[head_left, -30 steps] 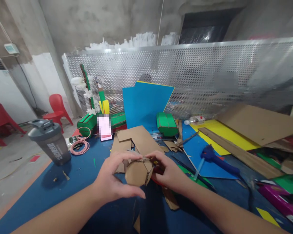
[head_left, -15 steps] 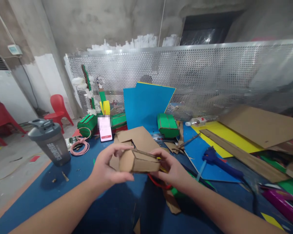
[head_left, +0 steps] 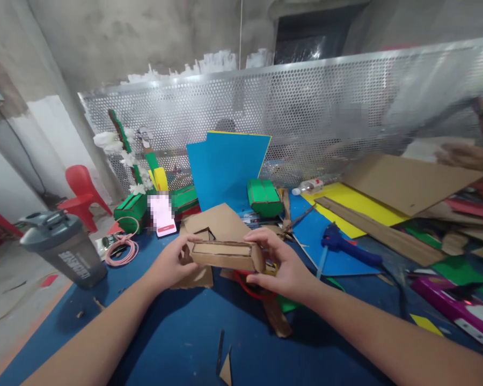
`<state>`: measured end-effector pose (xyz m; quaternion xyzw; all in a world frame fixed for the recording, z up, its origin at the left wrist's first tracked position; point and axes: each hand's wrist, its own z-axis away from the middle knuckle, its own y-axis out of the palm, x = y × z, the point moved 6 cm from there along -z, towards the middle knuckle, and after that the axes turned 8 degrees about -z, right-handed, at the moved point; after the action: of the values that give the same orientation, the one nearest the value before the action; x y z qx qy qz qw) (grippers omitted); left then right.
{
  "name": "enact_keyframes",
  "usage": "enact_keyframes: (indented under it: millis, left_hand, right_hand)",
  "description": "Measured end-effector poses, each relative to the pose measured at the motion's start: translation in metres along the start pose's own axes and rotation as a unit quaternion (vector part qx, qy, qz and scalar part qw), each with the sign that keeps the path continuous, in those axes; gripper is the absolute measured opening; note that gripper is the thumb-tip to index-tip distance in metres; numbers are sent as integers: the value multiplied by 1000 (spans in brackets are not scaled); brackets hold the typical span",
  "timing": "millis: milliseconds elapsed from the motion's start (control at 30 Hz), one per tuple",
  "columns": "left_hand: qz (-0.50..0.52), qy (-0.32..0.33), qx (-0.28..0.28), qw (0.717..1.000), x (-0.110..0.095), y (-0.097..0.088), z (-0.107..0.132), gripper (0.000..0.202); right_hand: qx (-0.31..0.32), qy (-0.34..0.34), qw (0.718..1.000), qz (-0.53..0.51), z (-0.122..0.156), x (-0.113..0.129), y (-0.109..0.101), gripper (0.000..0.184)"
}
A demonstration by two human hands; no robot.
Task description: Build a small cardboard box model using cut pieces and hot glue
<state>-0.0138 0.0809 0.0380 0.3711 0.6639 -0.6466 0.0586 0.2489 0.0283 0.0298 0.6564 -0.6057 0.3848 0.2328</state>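
I hold a small brown cardboard box [head_left: 225, 255] level above the blue table [head_left: 165, 332], one hand at each end. My left hand [head_left: 169, 264] grips its left end with curled fingers. My right hand [head_left: 280, 264] wraps around the right end, thumb underneath and fingers over the top. The box lies lengthwise, its long open-framed side facing me. Under it lie a folded cardboard sheet [head_left: 217, 222] and red-handled scissors [head_left: 251, 289], partly hidden by my hands.
A grey shaker bottle [head_left: 62, 249] stands at left near a pink cable coil [head_left: 121, 251] and a phone [head_left: 163, 217]. A blue glue gun [head_left: 346, 249] lies right of my hands. Coloured sheets, green cardboard boxes and cardboard strips crowd the back. Another person's hand [head_left: 465, 155] shows far right.
I turned the cardboard piece from showing its rounded end face to lying lengthwise, and both hands shifted to its ends. The view swung slightly right and down.
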Motion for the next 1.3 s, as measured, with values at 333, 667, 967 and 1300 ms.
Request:
enact_keyframes:
  millis: [333, 667, 967, 1300]
  left_hand:
    - [28, 0, 44, 999, 2, 13, -3, 63]
    - [41, 37, 31, 998, 9, 16, -3, 69]
    - [51, 21, 71, 996, 3, 18, -1, 73]
    - [79, -13, 91, 993, 0, 24, 8, 77]
  right_hand:
    - [29, -35, 999, 29, 2, 18, 8, 57]
    - [26, 23, 998, 61, 3, 20, 7, 54]
    - [23, 40, 997, 66, 5, 16, 9, 52]
    - [-12, 31, 997, 69, 28, -15, 9, 50]
